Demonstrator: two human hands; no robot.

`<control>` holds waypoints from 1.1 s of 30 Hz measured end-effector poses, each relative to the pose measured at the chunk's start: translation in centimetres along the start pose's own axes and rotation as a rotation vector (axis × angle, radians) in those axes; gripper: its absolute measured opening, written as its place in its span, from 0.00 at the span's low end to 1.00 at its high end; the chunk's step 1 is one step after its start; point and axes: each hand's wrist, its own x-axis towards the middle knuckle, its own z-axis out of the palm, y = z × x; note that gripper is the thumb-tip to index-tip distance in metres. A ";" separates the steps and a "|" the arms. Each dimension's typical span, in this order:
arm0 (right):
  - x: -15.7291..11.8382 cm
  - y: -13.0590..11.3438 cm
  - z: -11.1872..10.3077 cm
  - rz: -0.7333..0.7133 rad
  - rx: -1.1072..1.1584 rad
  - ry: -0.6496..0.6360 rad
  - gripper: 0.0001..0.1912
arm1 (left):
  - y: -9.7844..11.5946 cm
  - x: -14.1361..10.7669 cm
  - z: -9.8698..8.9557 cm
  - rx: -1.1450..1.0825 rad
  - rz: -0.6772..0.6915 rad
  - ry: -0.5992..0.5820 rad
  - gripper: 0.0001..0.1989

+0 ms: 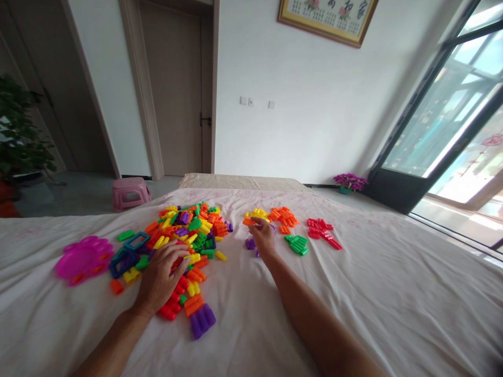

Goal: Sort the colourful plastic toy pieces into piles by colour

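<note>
My left hand (163, 269) rests on the near side of a heap of mixed plastic building blocks (196, 225). Its fingers are curved and its thumb stands apart from them, with red and yellow blocks showing in the gap. Out to the right, my right hand (262, 236) pinches an orange block (248, 221) at its fingertips. Just beyond that hand lies a small yellow group (258, 213), and purple blocks (250, 244) lie beside and partly under it. Further right are an orange group (283, 217), a green group (297, 244) and a red group (323, 230).
A pink tray-like piece (84, 256) and blue frame-shaped pieces (137, 241) lie left of the heap. Everything sits on a wrinkled pale cloth (373, 293). Behind stand a pink stool (131, 192) and a pot of purple flowers (349, 182).
</note>
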 end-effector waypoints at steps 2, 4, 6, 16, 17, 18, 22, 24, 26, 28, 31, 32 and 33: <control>0.7 0.5 -0.8 0.002 -0.031 0.081 0.24 | -0.1 -0.1 0.1 0.008 0.004 0.000 0.10; 1.2 1.1 -1.3 0.017 -0.052 0.151 0.26 | -0.1 -0.1 0.1 0.014 0.007 0.005 0.10; 1.4 1.4 -1.5 0.018 -0.059 0.200 0.27 | -0.2 -0.1 0.1 0.019 0.008 0.008 0.10; -1.6 0.3 1.9 -0.014 0.110 -0.306 0.14 | 0.1 0.1 0.1 0.032 0.014 0.005 0.10; -2.1 0.2 2.2 -0.028 0.108 -0.360 0.14 | 0.2 0.1 0.1 0.032 0.014 0.005 0.09; -2.5 0.1 2.5 -0.037 0.106 -0.409 0.14 | 0.2 0.1 0.1 0.033 0.013 0.004 0.09; -3.6 -0.5 3.0 -0.037 0.095 -0.575 0.16 | 0.4 0.2 -0.1 0.031 0.005 -0.010 0.09; -4.0 -0.8 3.1 -0.053 0.071 -0.642 0.16 | 0.5 0.3 -0.1 0.027 -0.001 -0.015 0.10; -4.4 -1.0 3.1 -0.092 0.039 -0.683 0.16 | 0.6 0.3 -0.2 0.024 -0.006 -0.015 0.10; -4.9 -1.3 3.1 -0.145 -0.003 -0.698 0.16 | 0.6 0.3 -0.2 0.024 -0.009 -0.019 0.10; -5.6 -1.9 3.2 -0.244 -0.078 -0.736 0.15 | 0.5 0.2 -0.1 0.024 -0.006 -0.019 0.10; -5.9 -2.1 3.2 -0.290 -0.104 -0.752 0.15 | 0.5 0.2 -0.1 0.021 -0.004 -0.016 0.10; -6.1 -2.4 3.3 -0.343 -0.130 -0.764 0.14 | 0.5 0.2 -0.1 0.017 -0.003 -0.013 0.10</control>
